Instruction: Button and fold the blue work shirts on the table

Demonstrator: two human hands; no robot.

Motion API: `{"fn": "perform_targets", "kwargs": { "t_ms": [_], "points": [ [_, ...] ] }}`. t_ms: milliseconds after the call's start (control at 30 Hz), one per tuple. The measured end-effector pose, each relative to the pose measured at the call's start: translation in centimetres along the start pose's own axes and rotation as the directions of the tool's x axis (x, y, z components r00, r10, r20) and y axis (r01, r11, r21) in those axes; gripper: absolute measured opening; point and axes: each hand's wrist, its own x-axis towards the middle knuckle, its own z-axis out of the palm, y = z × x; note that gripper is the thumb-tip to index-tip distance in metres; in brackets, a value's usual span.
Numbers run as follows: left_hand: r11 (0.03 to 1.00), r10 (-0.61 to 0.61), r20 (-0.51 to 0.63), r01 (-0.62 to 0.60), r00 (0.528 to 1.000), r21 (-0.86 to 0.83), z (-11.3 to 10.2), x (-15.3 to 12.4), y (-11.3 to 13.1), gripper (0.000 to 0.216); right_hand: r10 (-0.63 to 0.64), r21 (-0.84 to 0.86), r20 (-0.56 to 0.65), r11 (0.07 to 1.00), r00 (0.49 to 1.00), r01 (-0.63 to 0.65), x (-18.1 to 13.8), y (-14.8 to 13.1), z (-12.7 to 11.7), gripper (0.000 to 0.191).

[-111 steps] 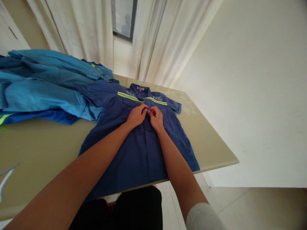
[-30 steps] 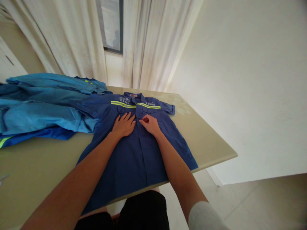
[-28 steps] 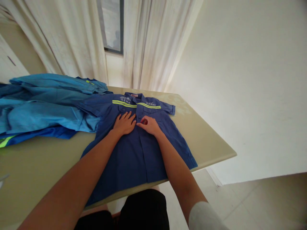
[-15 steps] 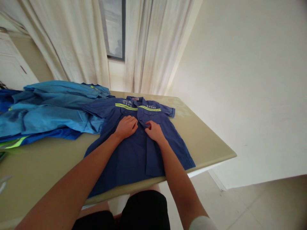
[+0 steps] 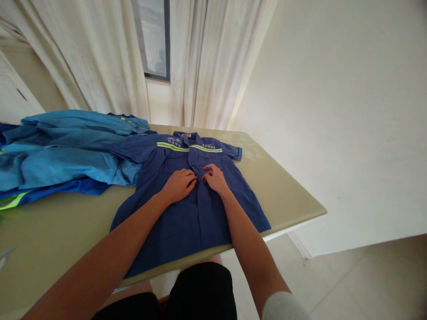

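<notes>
Left hand (image 5: 180, 185) on shirt (image 5: 176, 224), pinch unclear; right hand (image 5: 215, 179) loosely parted. Uneven tug could skew it.

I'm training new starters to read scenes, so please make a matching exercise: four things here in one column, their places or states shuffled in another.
1. dark-blue short-sleeved cloth shirt
2. light-blue cloth garments
3. cream fabric curtains
4. light-grey cloth sleeve

A. hanging beside the dark-framed window
B. around the person's right arm
C. spread out under left hand and right hand
D. heaped on the smooth beige table

Pairs: 1-C; 2-D; 3-A; 4-B
</notes>
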Motion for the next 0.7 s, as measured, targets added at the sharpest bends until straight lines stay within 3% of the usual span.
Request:
{"fn": "perform_targets", "kwargs": {
  "t_ms": [267, 533, 700],
  "points": [
    [0.998, 0.003, 0.047, 0.000, 0.999, -0.059, 0.21, 0.38, 0.09, 0.025, -0.096, -0.020, 0.076, 0.995, 0.992, 0.098, -0.46, -0.92, -0.52, 0.012],
    [0.987, -0.069, -0.064, 0.059, 0.996, -0.147, 0.22, 0.17, 0.26, 0.048, -0.032, 0.072, 0.099, 0.997, 0.995, 0.025, -0.15, -0.16, -0.78, 0.020],
    [0.987, -0.016, -0.084, 0.002, 0.996, -0.160, 0.35, 0.15, 0.11, 0.053, -0.113, -0.030, 0.163, 0.992, 0.980, 0.119, -0.60, -0.82, -0.82, 0.021]
  ]
}}
